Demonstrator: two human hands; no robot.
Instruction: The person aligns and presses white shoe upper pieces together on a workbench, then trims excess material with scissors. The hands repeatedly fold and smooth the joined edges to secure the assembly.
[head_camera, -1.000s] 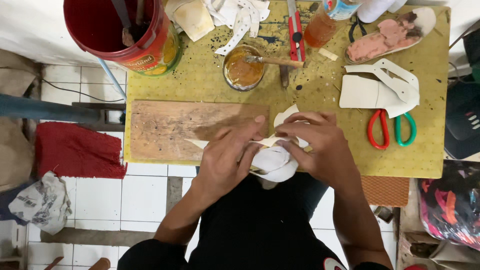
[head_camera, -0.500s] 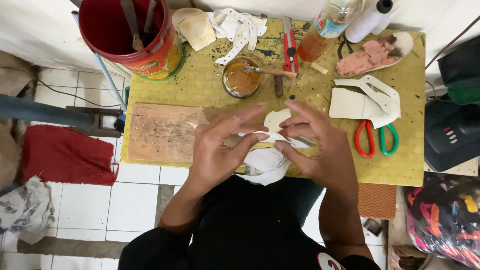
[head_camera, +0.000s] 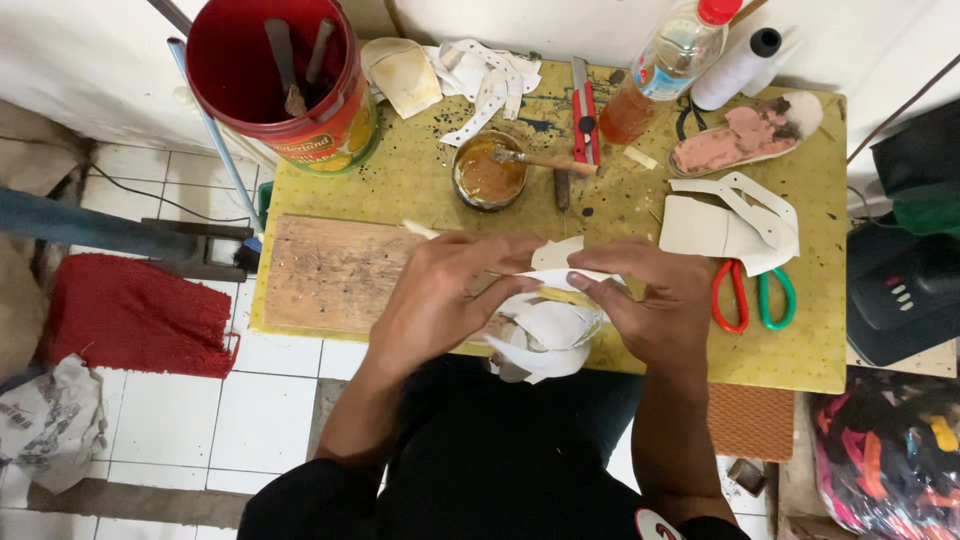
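Both hands (head_camera: 450, 300) (head_camera: 655, 305) half-hiding white piece (head_camera: 545, 335)

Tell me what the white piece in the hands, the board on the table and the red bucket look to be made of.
White piece: thin, matte sheet, likely synthetic leather or lining; it bends and folds under both hands. Board: bare wood, its grain, scratches and stains visible. Red bucket: probably plastic, with smooth, slightly glossy walls and a thin rim.
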